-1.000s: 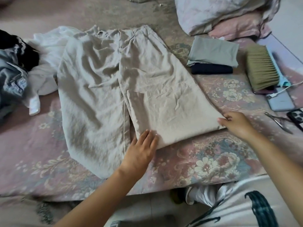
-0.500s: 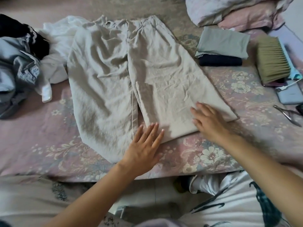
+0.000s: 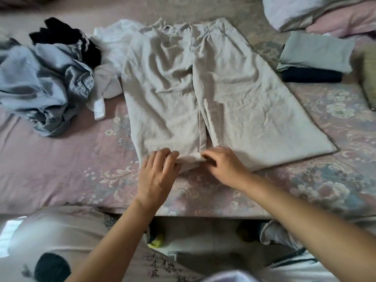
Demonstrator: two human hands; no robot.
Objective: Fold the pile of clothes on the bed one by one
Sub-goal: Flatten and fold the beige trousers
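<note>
Beige wide-leg trousers (image 3: 223, 88) lie spread flat on the bed, waistband away from me, legs toward me. My left hand (image 3: 157, 174) grips the hem of the left trouser leg, fingers curled over the bunched cloth. My right hand (image 3: 222, 166) pinches the same hem at its inner corner, just right of the left hand. A pile of unfolded clothes sits at the left: a blue-grey garment (image 3: 40, 86), a black one (image 3: 65, 37) and a white one (image 3: 112, 58). Two folded items, grey (image 3: 317, 51) over dark navy (image 3: 311, 77), are stacked at the right.
The bed has a pink floral sheet (image 3: 61, 159) whose front edge runs just below my wrists. Pillows (image 3: 317, 13) lie at the back right. A brush (image 3: 368, 72) shows at the right edge. The floor and my legs are below the bed edge.
Both hands left the right trouser leg and came together at the left leg's hem, where they now hold the cloth. The camera view shifted so the trousers sit more central.
</note>
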